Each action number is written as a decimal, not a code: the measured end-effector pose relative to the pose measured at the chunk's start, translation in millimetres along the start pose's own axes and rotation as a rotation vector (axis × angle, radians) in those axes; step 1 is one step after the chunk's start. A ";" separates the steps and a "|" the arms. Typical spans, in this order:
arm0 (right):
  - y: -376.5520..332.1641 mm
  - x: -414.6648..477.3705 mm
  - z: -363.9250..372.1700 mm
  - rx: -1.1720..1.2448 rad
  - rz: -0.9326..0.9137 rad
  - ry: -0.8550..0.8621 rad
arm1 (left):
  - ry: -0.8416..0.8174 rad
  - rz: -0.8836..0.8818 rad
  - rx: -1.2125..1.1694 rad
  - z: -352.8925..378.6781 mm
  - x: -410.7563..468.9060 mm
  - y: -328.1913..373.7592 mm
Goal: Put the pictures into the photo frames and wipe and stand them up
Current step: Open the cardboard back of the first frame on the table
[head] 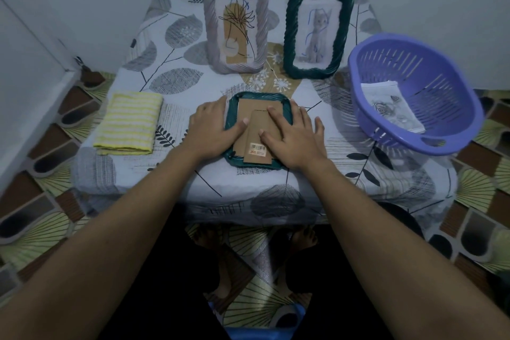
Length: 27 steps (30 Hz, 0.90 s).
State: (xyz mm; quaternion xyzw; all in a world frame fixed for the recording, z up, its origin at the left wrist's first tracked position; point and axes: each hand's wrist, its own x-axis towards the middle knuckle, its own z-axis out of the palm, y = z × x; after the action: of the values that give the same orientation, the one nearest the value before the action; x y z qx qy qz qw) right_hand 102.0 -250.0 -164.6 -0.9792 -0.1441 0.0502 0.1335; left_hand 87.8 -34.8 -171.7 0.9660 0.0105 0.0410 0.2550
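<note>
A dark green frame (234, 112) lies face down at the middle of the table, its brown cardboard back (255, 130) facing up. My left hand (212, 127) rests on its left edge, thumb pressing the cardboard. My right hand (296, 136) lies flat on its right side, fingers spread over the back. Two frames stand upright at the back against the wall: a grey one (236, 26) with a plant drawing and a dark green one (318, 30) with a cat picture. A folded yellow striped cloth (128, 123) lies at the left.
A purple plastic basket (414, 91) sits tilted at the right with a rose picture (392, 107) inside. The small table wears a leaf-patterned cover (176, 80). Patterned floor surrounds it; my feet show below the table's front edge.
</note>
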 end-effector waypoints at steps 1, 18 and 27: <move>-0.1 -0.2 -0.1 0.003 0.001 0.000 | -0.016 -0.003 0.063 0.1 -5.5 1.2; -16.7 34.7 -27.9 0.337 0.349 0.089 | -0.020 -0.012 0.229 3.8 -20.4 6.6; -18.2 52.3 -28.6 0.431 0.522 0.160 | -0.004 -0.011 0.221 2.3 -20.5 7.7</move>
State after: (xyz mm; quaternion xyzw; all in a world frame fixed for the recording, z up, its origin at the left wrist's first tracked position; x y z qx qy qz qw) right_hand 150.9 -224.8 -135.3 -0.9333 0.1359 0.0347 0.3307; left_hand 67.6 -43.5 -171.5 0.9883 0.0199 0.0363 0.1470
